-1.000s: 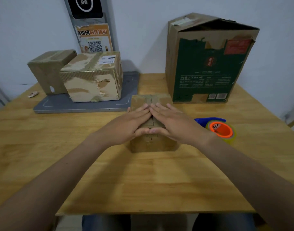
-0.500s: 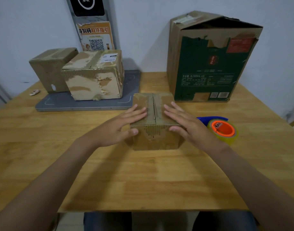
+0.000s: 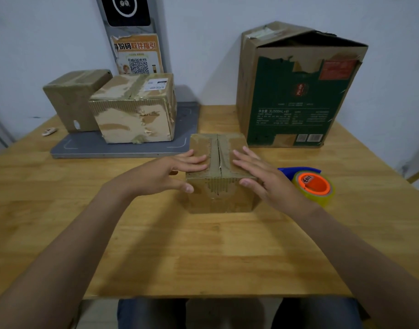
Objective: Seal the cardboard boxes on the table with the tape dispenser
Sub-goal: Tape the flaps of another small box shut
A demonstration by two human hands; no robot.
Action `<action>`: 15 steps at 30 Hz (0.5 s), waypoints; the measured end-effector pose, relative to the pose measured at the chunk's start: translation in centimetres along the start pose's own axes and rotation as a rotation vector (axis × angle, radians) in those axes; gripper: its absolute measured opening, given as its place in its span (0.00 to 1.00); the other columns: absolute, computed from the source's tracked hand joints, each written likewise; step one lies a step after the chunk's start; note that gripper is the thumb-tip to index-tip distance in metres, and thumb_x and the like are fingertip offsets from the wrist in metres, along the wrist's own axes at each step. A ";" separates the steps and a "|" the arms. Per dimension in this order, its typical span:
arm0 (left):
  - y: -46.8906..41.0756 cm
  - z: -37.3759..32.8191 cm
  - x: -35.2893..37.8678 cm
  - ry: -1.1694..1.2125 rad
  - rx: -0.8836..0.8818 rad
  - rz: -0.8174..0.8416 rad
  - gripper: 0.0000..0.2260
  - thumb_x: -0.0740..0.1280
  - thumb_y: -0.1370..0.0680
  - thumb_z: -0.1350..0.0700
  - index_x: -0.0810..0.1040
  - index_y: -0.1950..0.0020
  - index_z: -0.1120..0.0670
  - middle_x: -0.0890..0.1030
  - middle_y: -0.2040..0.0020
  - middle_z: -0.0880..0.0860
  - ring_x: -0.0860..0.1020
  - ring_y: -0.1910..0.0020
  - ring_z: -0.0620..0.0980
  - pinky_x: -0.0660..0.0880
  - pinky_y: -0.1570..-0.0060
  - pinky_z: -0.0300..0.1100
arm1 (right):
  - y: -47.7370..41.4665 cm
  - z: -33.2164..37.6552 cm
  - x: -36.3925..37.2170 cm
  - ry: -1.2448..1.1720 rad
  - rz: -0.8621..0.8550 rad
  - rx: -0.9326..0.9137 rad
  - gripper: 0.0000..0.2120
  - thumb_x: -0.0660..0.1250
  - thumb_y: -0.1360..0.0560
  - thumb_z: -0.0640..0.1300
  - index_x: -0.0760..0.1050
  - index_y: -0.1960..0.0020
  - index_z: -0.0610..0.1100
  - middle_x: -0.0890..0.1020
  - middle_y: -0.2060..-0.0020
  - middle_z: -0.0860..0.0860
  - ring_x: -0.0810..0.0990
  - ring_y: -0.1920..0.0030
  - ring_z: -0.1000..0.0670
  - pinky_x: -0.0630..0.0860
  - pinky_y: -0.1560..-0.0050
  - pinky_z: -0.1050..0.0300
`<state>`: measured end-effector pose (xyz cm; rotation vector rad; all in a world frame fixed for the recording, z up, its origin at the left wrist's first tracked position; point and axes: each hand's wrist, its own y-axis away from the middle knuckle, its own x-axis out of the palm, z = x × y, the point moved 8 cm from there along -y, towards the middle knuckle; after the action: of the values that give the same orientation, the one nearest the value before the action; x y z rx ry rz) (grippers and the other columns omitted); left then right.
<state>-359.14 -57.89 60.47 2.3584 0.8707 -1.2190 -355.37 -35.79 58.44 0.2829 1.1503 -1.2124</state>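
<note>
A small brown cardboard box stands at the table's middle, its two top flaps folded down with the seam running away from me. My left hand lies flat on the left flap, fingers spread, thumb hanging over the front edge. My right hand lies flat on the right flap in the same way. Neither hand holds anything. The tape dispenser, blue with an orange core and a yellowish clear roll, lies on the table just right of my right hand.
A grey pad at the back left carries two taped boxes, a larger one and a smaller one. A tall green-printed carton with an open top stands at the back right. The wooden table stretches toward me.
Both hands have slid apart from the seam toward the box's outer edges, uncovering the middle of the top. The box and dispenser have stayed put.
</note>
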 end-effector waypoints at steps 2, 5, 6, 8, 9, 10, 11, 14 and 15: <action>-0.2 0.1 -0.1 0.020 0.003 -0.054 0.27 0.72 0.26 0.44 0.71 0.27 0.36 0.63 0.25 0.27 0.51 0.22 0.31 0.62 0.23 0.50 | 0.0 0.0 0.1 -0.009 -0.020 0.001 0.28 0.57 0.19 0.58 0.65 0.23 0.49 0.60 0.21 0.59 0.49 0.20 0.59 0.58 0.22 0.45; -0.3 0.5 0.1 0.049 0.002 -0.173 0.24 0.72 0.23 0.48 0.73 0.28 0.39 0.66 0.26 0.31 0.54 0.22 0.34 0.68 0.26 0.52 | 0.0 0.1 0.4 -0.004 -0.064 0.015 0.27 0.57 0.19 0.58 0.65 0.23 0.49 0.60 0.21 0.59 0.49 0.20 0.59 0.56 0.22 0.50; -0.2 0.7 0.2 0.057 0.006 -0.219 0.23 0.72 0.22 0.50 0.73 0.28 0.40 0.67 0.25 0.32 0.55 0.21 0.35 0.67 0.26 0.51 | -0.1 0.2 0.5 -0.004 -0.076 0.022 0.26 0.57 0.19 0.57 0.65 0.23 0.50 0.60 0.21 0.59 0.49 0.20 0.59 0.55 0.23 0.52; -0.1 0.8 0.4 0.073 0.010 -0.281 0.23 0.72 0.22 0.53 0.74 0.28 0.41 0.68 0.26 0.34 0.56 0.21 0.36 0.63 0.24 0.49 | -0.2 0.4 0.7 -0.008 -0.095 0.027 0.26 0.57 0.19 0.57 0.65 0.23 0.50 0.60 0.21 0.59 0.48 0.20 0.59 0.54 0.24 0.55; 0.0 0.9 0.4 0.075 0.007 -0.293 0.23 0.72 0.22 0.54 0.73 0.28 0.42 0.68 0.25 0.35 0.56 0.21 0.36 0.62 0.23 0.49 | -0.3 0.5 0.6 -0.003 -0.099 0.028 0.26 0.57 0.19 0.57 0.65 0.23 0.50 0.59 0.21 0.59 0.48 0.20 0.59 0.53 0.24 0.56; 0.0 0.8 0.5 0.062 0.001 -0.295 0.23 0.71 0.21 0.54 0.72 0.27 0.42 0.67 0.25 0.35 0.55 0.21 0.37 0.61 0.22 0.50 | -0.3 0.6 0.6 0.006 -0.093 0.028 0.27 0.56 0.19 0.57 0.65 0.22 0.50 0.59 0.21 0.59 0.48 0.20 0.60 0.53 0.24 0.57; 0.0 0.7 0.6 0.033 -0.008 -0.291 0.23 0.70 0.20 0.54 0.71 0.26 0.43 0.66 0.24 0.35 0.54 0.21 0.37 0.59 0.22 0.51 | -0.3 0.7 0.6 0.012 -0.078 0.029 0.27 0.56 0.19 0.58 0.64 0.22 0.51 0.59 0.21 0.60 0.48 0.20 0.60 0.52 0.24 0.58; 0.1 0.6 0.6 -0.057 -0.052 -0.277 0.23 0.66 0.17 0.55 0.68 0.23 0.44 0.62 0.22 0.35 0.52 0.20 0.37 0.55 0.20 0.52 | -0.3 0.5 0.2 -0.073 -0.003 0.025 0.26 0.55 0.18 0.57 0.64 0.22 0.51 0.60 0.22 0.61 0.49 0.21 0.61 0.50 0.24 0.62; 0.1 0.5 0.5 -0.079 -0.063 -0.279 0.23 0.66 0.17 0.55 0.67 0.22 0.44 0.61 0.22 0.36 0.52 0.20 0.37 0.54 0.20 0.53 | -0.4 0.3 -0.1 -0.117 0.009 0.018 0.25 0.55 0.18 0.56 0.64 0.22 0.51 0.61 0.22 0.60 0.50 0.21 0.61 0.50 0.24 0.65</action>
<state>-359.19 -58.07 59.76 2.1759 1.2232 -1.3566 -355.47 -36.09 58.84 0.2270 1.0367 -1.2163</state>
